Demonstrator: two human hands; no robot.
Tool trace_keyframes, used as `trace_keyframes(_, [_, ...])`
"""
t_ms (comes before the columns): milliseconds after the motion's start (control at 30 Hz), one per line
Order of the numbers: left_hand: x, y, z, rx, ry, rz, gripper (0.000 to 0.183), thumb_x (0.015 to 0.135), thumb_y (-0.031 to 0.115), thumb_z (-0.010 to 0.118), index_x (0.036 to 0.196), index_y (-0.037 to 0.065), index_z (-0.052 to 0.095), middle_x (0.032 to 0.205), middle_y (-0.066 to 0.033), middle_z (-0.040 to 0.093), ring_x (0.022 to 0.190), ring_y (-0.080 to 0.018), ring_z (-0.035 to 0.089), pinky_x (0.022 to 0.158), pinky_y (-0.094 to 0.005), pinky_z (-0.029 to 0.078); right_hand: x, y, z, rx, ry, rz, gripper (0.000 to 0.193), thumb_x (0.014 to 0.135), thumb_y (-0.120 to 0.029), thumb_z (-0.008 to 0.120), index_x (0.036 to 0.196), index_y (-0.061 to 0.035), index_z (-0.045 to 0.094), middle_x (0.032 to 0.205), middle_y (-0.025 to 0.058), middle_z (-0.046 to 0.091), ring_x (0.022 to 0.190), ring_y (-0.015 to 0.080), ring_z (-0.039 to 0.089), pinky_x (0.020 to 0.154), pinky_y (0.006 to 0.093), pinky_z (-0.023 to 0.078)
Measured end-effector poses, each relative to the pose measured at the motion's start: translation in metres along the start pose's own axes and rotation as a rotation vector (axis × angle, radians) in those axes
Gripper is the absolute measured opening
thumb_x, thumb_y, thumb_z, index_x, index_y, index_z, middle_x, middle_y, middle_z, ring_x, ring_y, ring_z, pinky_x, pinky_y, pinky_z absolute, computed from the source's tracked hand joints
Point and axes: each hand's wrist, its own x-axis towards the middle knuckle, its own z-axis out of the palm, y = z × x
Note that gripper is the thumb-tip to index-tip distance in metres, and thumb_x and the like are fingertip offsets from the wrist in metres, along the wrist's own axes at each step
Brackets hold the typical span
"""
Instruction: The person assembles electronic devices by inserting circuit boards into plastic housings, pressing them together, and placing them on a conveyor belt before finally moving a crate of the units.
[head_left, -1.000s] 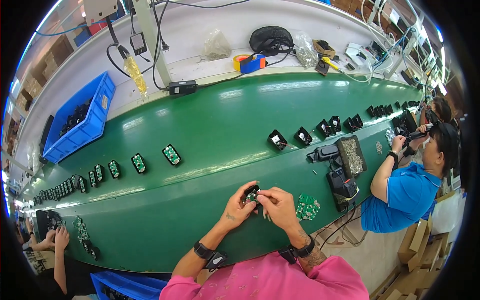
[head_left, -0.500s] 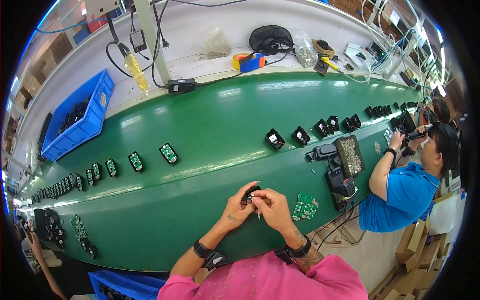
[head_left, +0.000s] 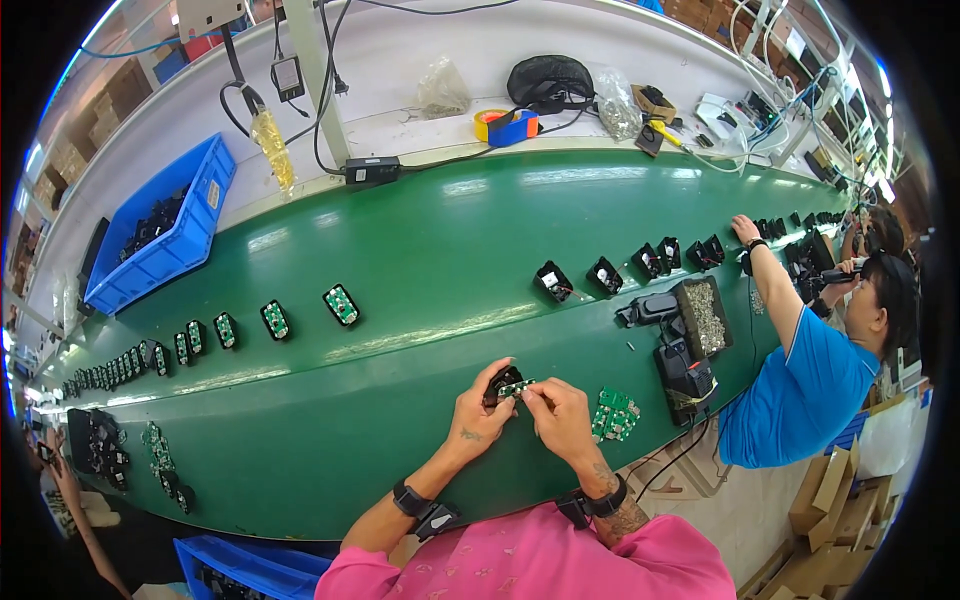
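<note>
My left hand (head_left: 478,412) is closed around a small black plastic housing (head_left: 500,380) over the near part of the green bench. Between the fingertips of my right hand (head_left: 556,412) is the end of a small green circuit board (head_left: 516,388), tilted at the housing's opening. Whether the board touches the housing inside cannot be made out. Beside my right hand lies a pile of loose green circuit boards (head_left: 615,414). Farther off, several open black housings (head_left: 552,281) stand in a row to the right, and housings with boards in them (head_left: 340,304) line the left.
A dark tray of small metal parts (head_left: 703,318) and a black power tool (head_left: 684,372) lie right of my hands. At the right edge, a co-worker in blue (head_left: 815,385) reaches over the bench. A blue bin (head_left: 165,235) stands far left; another blue bin (head_left: 250,565) is below.
My right hand has drawn slightly right, and the green board now shows between my hands. The co-worker's arm has stretched out to the row of black parts on the bench.
</note>
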Motion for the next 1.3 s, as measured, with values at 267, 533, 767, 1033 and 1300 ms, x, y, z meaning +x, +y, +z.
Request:
trace_keyframes(267, [-0.002,0.007,-0.003,0.122,-0.077,-0.007,0.057,0.089,-0.002,0.059,0.143,0.009,0.045,0.109,-0.0092,0.065,0.085,-0.0102,0.064,0.073,-0.0257,0.054,0.01,-0.008,-0.02,-0.068,-0.257,-0.062,0.012,0.088,-0.009,0.064,0.085,0.0026,0.067,0.073,0.0137,0.062,0.061,0.0257,0.058,0.056,0.0355,0.044])
trace_keyframes(533, [-0.003,0.015,-0.003,0.129,-0.144,-0.047,0.058,0.088,-0.003,0.059,0.143,0.008,0.047,0.113,-0.0091,0.064,0.089,-0.0109,0.063,0.078,-0.0263,0.054,0.012,0.0,-0.027,-0.02,-0.327,0.018,0.014,0.086,-0.01,0.064,0.083,0.003,0.068,0.071,0.0132,0.063,0.057,0.0185,0.056,0.054,0.0329,0.043])
trace_keyframes(767, [-0.004,0.01,-0.005,0.165,-0.163,-0.01,0.059,0.087,-0.003,0.06,0.143,0.009,0.047,0.111,-0.0092,0.064,0.089,-0.0103,0.062,0.078,-0.0257,0.054,0.011,0.003,-0.027,-0.077,-0.333,-0.025,0.013,0.082,-0.011,0.064,0.081,0.0023,0.067,0.069,0.0147,0.06,0.058,0.0247,0.058,0.056,0.0355,0.045])
trace_keyframes(1033, [-0.002,0.014,-0.004,0.387,-0.187,0.094,0.062,0.084,-0.001,0.063,0.143,0.011,0.047,0.103,-0.0113,0.063,0.073,-0.0134,0.058,0.064,-0.0275,0.049,0.009,0.003,-0.026,-0.193,-0.331,-0.067,0.015,0.082,-0.012,0.064,0.077,0.0023,0.065,0.072,0.0179,0.061,0.065,0.0355,0.061,0.06,0.0417,0.048])
trace_keyframes(1300, [-0.003,0.014,0.007,0.558,-0.115,0.224,0.061,0.084,0.0,0.062,0.142,0.011,0.048,0.097,-0.0135,0.061,0.068,-0.018,0.057,0.062,-0.0319,0.049,0.006,0.007,-0.022,-0.331,-0.268,-0.138,0.014,0.084,-0.011,0.062,0.081,0.0024,0.064,0.076,0.0191,0.063,0.073,0.0402,0.062,0.066,0.0458,0.049])
